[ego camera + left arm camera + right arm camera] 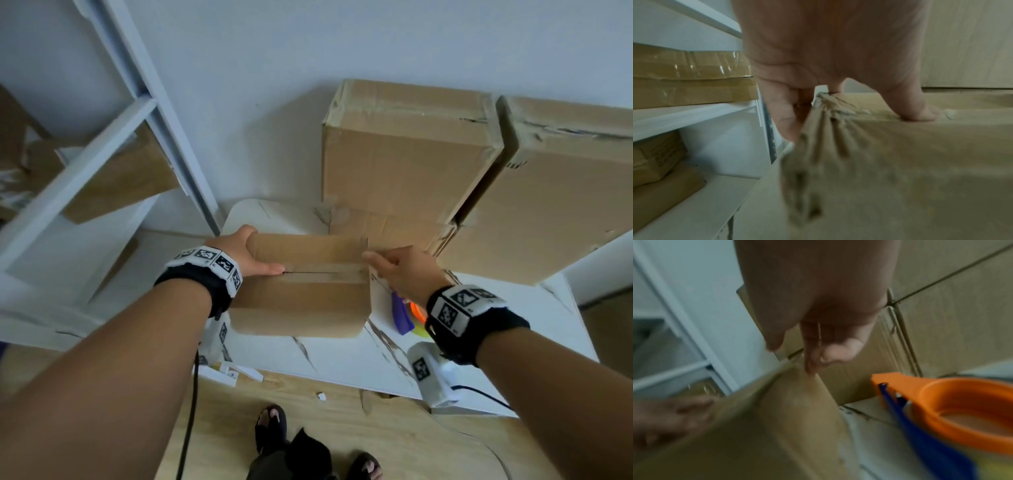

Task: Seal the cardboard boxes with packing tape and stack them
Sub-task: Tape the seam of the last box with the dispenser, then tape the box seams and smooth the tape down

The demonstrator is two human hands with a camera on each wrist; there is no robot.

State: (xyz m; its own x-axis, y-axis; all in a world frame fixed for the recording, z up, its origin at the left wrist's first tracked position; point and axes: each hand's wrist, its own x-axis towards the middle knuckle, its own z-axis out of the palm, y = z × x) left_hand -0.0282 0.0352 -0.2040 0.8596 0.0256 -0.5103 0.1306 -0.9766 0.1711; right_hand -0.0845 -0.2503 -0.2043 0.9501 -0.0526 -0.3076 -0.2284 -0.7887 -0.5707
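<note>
The white table [342,356] is the biggest thing here, and everything else sits by it. At the far side of the table, against the wall, two big taped boxes [407,150] stand side by side, on more cardboard below them. Left of the table is a white shelf rack [85,164] with more boxes on its shelves. On the table, near its left end, sits a small cardboard box [305,291] — its flaps are folded shut, with a strip of tape along the seam on top. The left hand [248,255] holds the box's left edge: its thumb lies flat on top by the seam and its fingers curl down over the side. The right hand [404,270] is at the box's right edge with its fingers bent toward the top corner — the blurry wrist view does not show if they truly grip it. Just right of the box, on the table, lies the tape dispenser [953,404], orange and blue.
</note>
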